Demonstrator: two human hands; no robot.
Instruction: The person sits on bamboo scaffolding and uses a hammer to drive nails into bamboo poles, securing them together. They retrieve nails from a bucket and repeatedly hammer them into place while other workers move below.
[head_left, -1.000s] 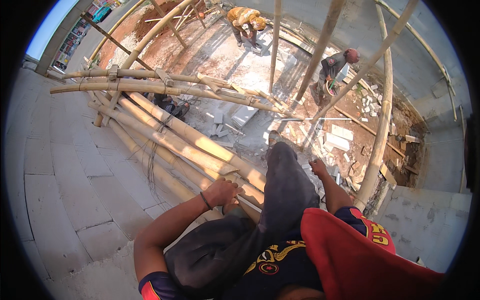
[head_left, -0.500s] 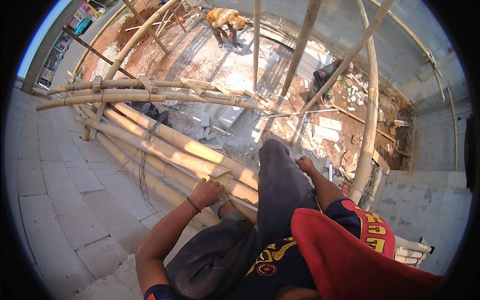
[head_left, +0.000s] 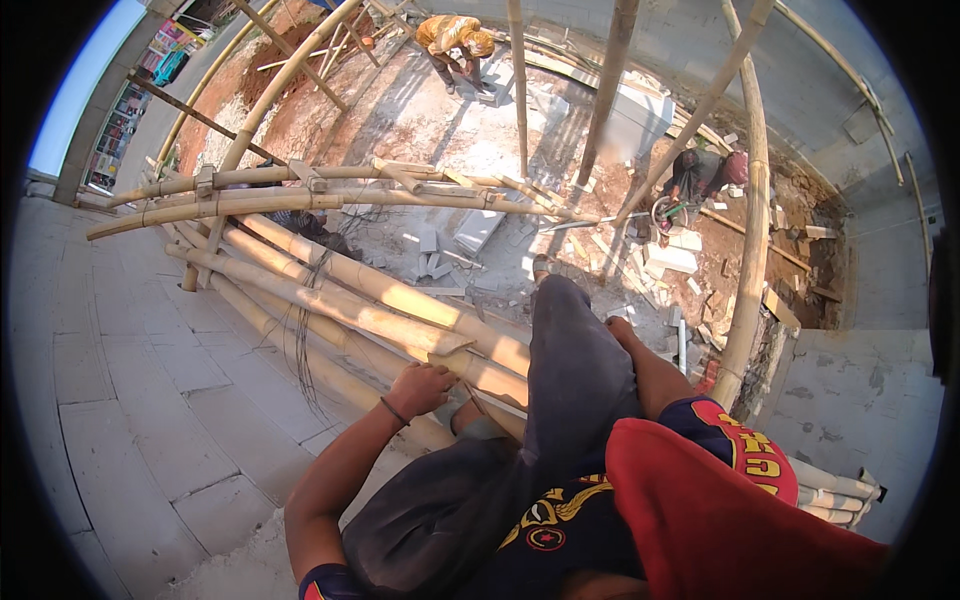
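Bamboo poles (head_left: pixel 385 287) lie in a bundle in front of me, running from the far left toward my legs. My left hand (head_left: pixel 422 388) has its fingers curled over one of the near bamboo poles, close to the cut end of an upper pole (head_left: pixel 448 343). A dark band circles that wrist. My bent knee (head_left: pixel 572 330), in dark trousers, rises among the poles. Just right of the knee is my right hand (head_left: pixel 620 330), partly hidden, its fingers too obscured to show a grip. Thin dark wires (head_left: pixel 308 340) hang over the bundle.
A block wall top (head_left: pixel 150 400) extends on the left. Upright bamboo poles (head_left: pixel 752 220) stand ahead and right. Far below, one person in orange (head_left: pixel 452 40) bends over blocks; another person (head_left: pixel 700 172) crouches among rubble. White blocks (head_left: pixel 672 258) lie on the ground.
The view has shifted slightly, so the scene sits a little to the right and lower. My left hand stays at the poles. The crouching person at right shows more fully now.
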